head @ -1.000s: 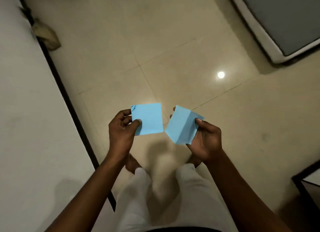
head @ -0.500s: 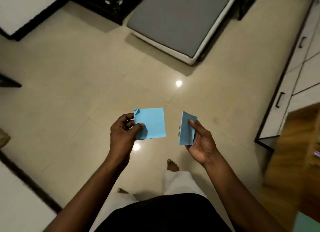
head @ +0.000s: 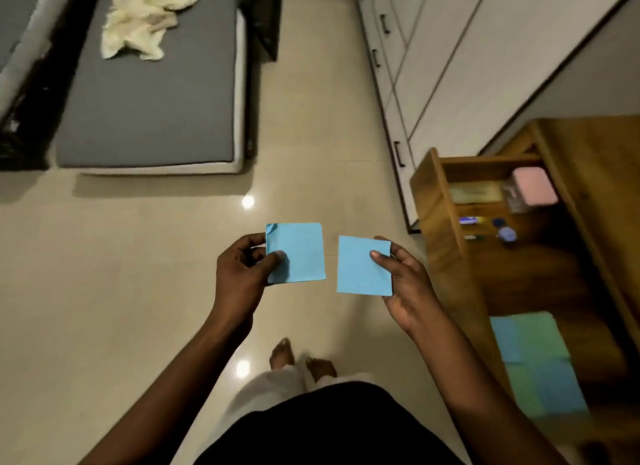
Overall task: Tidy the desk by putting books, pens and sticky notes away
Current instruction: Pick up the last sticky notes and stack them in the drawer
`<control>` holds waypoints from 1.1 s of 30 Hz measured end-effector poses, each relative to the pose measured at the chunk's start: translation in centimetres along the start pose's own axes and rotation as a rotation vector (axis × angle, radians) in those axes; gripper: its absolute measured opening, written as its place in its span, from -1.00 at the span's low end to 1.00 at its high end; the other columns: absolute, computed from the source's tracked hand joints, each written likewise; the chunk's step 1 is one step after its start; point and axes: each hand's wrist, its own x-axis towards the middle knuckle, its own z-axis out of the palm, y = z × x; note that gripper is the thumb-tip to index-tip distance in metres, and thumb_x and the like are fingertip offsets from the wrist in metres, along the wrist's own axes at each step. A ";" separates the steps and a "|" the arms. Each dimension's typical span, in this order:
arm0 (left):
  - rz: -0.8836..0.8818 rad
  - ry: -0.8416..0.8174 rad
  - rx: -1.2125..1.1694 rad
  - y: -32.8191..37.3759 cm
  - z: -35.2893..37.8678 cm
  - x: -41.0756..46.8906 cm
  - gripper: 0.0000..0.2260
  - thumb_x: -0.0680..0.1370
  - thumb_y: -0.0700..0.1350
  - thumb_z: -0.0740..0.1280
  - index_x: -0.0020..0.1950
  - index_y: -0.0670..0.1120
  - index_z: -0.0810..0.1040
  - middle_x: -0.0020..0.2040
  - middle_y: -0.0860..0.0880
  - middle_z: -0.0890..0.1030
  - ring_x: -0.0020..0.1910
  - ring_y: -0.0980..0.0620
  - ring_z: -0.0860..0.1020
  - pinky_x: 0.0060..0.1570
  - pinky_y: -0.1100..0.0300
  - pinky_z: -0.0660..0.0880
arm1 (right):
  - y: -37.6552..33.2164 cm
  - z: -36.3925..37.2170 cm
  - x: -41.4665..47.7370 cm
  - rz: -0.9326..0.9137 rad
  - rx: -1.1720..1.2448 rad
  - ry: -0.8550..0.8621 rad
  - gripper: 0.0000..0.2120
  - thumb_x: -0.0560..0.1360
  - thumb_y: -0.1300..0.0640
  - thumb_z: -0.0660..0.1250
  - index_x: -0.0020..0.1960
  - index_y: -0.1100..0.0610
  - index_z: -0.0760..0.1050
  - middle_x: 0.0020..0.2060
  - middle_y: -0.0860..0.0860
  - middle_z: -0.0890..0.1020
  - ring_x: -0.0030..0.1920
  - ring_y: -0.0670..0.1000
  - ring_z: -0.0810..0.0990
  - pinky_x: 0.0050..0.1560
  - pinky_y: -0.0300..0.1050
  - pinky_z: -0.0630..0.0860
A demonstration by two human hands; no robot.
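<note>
Now my left hand (head: pixel 242 274) pinches the left sticky note (head: pixel 301 253) at its left edge, thumb on top and fingers curled beneath. It is thin, matte, pale blue paper, nearly square and a touch taller than wide, lying face up with its top left corner crumpled. My right hand (head: pixel 405 284) pinches the right sticky note (head: pixel 360 270) by its right edge; this one is smooth, flat and tilted slightly clockwise. The two notes are apart, above the glossy beige floor (head: pixel 138 291) and left of the open wooden drawer (head: pixel 436 222). More blue and green notes (head: pixel 533 360) lie blurred on the desk.
</note>
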 end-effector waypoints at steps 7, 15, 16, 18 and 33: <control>0.004 -0.369 0.136 1.5 6.6 3.5 -0.80 0.51 -0.25 0.46 0.10 -0.04 0.66 -0.17 -0.07 0.71 -0.14 -0.02 0.70 -0.05 -0.11 0.66 | -2.0 -4.2 -3.7 -0.219 0.138 0.330 -0.66 0.53 0.29 0.44 0.29 0.27 0.56 0.16 0.24 0.70 0.18 0.28 0.68 0.13 0.10 0.61; 0.066 -0.660 0.274 2.2 16.9 3.6 -0.79 0.50 -0.23 0.46 0.07 0.03 0.68 -0.11 -0.07 0.70 -0.08 0.00 0.68 0.01 -0.16 0.64 | -4.3 -10.5 -7.4 -0.341 0.284 0.602 -0.66 0.51 0.29 0.46 0.27 0.26 0.57 0.16 0.20 0.70 0.19 0.30 0.67 0.22 0.27 0.58; 0.083 -0.684 0.301 2.1 18.5 3.5 -0.79 0.50 -0.22 0.46 0.06 0.04 0.68 -0.06 -0.08 0.69 -0.05 0.01 0.67 0.02 -0.18 0.63 | -4.7 -11.7 -7.8 -0.349 0.294 0.627 -0.65 0.50 0.28 0.47 0.28 0.24 0.58 0.17 0.18 0.71 0.18 0.27 0.68 0.22 0.25 0.61; 0.106 -0.729 0.344 1.9 21.5 3.4 -0.80 0.48 -0.19 0.47 0.05 0.05 0.68 -0.02 -0.08 0.67 -0.07 0.06 0.67 0.01 -0.19 0.62 | -5.5 -14.4 -8.2 -0.364 0.301 0.687 -0.64 0.49 0.25 0.49 0.27 0.18 0.59 0.17 0.14 0.71 0.16 0.22 0.70 0.15 0.18 0.65; 0.362 -1.002 0.832 -3.2 41.4 4.6 -0.73 0.51 -0.21 0.45 0.19 0.00 0.62 0.01 0.07 0.64 -0.11 0.18 0.57 -0.35 0.45 0.41 | -11.7 -30.7 -4.6 -0.215 -0.123 0.877 -0.65 0.54 0.16 0.47 0.29 0.14 0.53 -0.01 0.03 0.70 -0.09 0.03 0.68 -0.26 -0.17 0.57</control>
